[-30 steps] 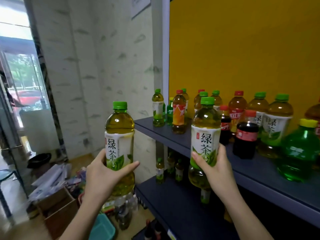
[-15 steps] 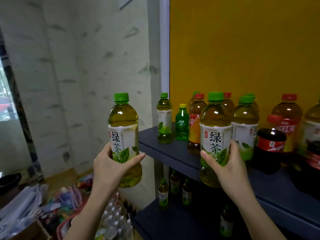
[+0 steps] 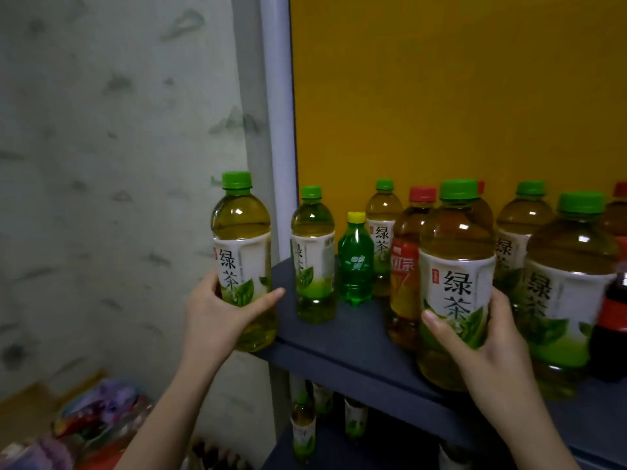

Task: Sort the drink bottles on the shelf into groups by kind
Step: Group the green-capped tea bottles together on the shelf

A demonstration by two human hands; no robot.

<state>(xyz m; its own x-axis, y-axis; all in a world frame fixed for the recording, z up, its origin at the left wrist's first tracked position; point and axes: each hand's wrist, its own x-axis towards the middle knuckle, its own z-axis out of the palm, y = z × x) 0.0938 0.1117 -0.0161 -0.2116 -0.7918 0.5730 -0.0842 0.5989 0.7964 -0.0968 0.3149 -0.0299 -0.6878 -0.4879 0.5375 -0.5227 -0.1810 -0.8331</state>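
Yellow panelling backs a dark matte shelf (image 3: 342, 337), with a pale, ink-patterned wall to its left. Each hand holds an upright, round-shouldered clear plastic green tea bottle with a ribbed green cap and a glossy white label. The left hand (image 3: 217, 317) has its grip wrapped round the left green tea bottle (image 3: 242, 252), thumb across the label, the base hanging just off the shelf's near left corner. The right hand (image 3: 488, 351) clasps the right green tea bottle (image 3: 456, 276) low on its label, at the shelf's near edge. Between them stand another green tea bottle (image 3: 314, 256), a small bright green soda bottle (image 3: 355, 262) with a yellow cap, and a red-capped amber tea bottle (image 3: 405, 266); a dark cola bottle (image 3: 610, 317) shows at far right. Compared with half a second ago, both held bottles sit nearer the shelf, and the view has closed in.
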